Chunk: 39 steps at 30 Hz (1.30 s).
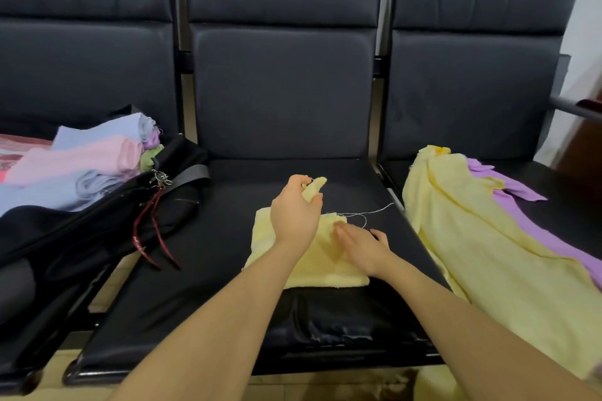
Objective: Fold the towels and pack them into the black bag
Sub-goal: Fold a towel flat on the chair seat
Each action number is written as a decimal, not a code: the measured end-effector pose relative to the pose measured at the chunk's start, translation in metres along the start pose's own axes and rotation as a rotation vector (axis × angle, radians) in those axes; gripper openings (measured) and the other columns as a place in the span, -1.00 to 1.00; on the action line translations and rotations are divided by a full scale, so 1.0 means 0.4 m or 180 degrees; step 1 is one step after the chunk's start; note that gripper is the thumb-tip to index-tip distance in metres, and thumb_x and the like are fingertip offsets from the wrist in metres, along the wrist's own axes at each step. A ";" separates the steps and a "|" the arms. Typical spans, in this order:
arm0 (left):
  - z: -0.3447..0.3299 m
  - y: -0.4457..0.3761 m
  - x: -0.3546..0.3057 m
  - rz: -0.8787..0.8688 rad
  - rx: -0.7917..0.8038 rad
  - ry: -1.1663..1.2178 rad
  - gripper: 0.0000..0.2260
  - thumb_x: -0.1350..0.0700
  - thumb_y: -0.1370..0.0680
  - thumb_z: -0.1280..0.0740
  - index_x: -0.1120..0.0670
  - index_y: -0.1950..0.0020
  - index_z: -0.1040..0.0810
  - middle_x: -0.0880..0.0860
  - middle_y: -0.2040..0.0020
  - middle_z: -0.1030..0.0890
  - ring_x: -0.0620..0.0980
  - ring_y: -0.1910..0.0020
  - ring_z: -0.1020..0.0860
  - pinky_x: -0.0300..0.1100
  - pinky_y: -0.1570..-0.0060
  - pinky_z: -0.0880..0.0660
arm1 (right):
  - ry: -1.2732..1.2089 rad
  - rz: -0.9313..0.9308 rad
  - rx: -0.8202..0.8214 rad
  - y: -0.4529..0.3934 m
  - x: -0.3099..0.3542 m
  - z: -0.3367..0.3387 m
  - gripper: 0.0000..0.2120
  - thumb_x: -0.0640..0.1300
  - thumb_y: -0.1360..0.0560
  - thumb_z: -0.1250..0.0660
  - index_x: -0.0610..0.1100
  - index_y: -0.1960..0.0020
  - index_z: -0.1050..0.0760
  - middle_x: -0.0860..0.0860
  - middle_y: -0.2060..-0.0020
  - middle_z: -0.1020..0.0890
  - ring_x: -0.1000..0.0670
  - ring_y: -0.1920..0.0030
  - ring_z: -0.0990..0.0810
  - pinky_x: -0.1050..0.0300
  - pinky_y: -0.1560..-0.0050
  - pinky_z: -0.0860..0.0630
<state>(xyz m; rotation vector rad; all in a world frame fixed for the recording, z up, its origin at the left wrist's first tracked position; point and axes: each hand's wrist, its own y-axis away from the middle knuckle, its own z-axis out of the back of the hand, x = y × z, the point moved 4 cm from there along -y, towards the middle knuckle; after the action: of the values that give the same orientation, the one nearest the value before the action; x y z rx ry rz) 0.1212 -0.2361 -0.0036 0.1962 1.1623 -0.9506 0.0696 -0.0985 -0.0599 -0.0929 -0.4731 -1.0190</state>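
In the head view, a pale yellow towel (317,265) lies partly folded on the middle black seat (228,270). The left hand (295,212) is raised over the towel's far edge, fingers curled, pinching a lifted corner. The right hand (363,249) lies flat on the towel, fingers straight. Left of the towel, the black bag (97,231) holds folded towels (81,163); right of it lie unfolded yellow and purple towels (488,238).

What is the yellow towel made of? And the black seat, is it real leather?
The yellow towel looks like soft woven cotton cloth: matte, slightly fuzzy, with a loose thread trailing from its frayed edge. The black seat looks like leather or vinyl: smooth, faintly shiny, creased. Real or fake can't be told.
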 end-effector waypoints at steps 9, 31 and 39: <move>-0.021 0.007 0.052 -0.0140 0.1596 -0.1425 -0.62 -0.05 -0.65 -0.04 -0.09 -0.48 -0.27 -0.07 -0.49 -0.28 0.04 -0.47 -0.17 0.01 -0.37 -0.09 | -0.0882 -0.0088 -0.0677 -0.009 0.003 0.027 -0.54 0.09 -0.66 0.02 -0.01 -0.51 -0.19 0.03 -0.48 -0.29 -0.02 -0.47 -0.23 -0.03 -0.43 -0.04; 0.040 0.001 0.260 -0.0261 0.2156 -0.2965 -0.55 -0.11 -0.66 0.24 -0.14 -0.57 0.13 -0.06 -0.58 0.18 0.08 -0.55 0.18 0.13 -0.44 0.31 | 0.0659 0.0329 0.0280 -0.112 0.035 -0.071 -0.50 0.17 -0.64 0.23 0.14 -0.57 0.09 0.20 -0.54 0.14 0.13 -0.53 0.22 -0.16 -0.46 0.39; 0.068 0.045 0.202 -0.0703 0.1867 -0.1924 -0.64 -0.17 -0.63 0.01 -0.15 -0.19 -0.53 -0.19 -0.22 -0.47 -0.06 -0.25 -0.25 -0.15 -0.21 -0.06 | -0.0750 0.0385 -0.0514 -0.076 0.036 -0.015 -0.88 0.02 -0.53 -0.35 0.06 -0.05 -0.56 0.21 -0.10 -0.58 0.12 -0.25 -0.36 0.16 -0.27 0.04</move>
<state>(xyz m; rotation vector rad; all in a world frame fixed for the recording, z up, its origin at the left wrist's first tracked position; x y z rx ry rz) 0.1587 -0.2840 -0.0659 0.2294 0.3338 -1.4128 0.0524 -0.1279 -0.0634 -0.3847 -0.5916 -0.9302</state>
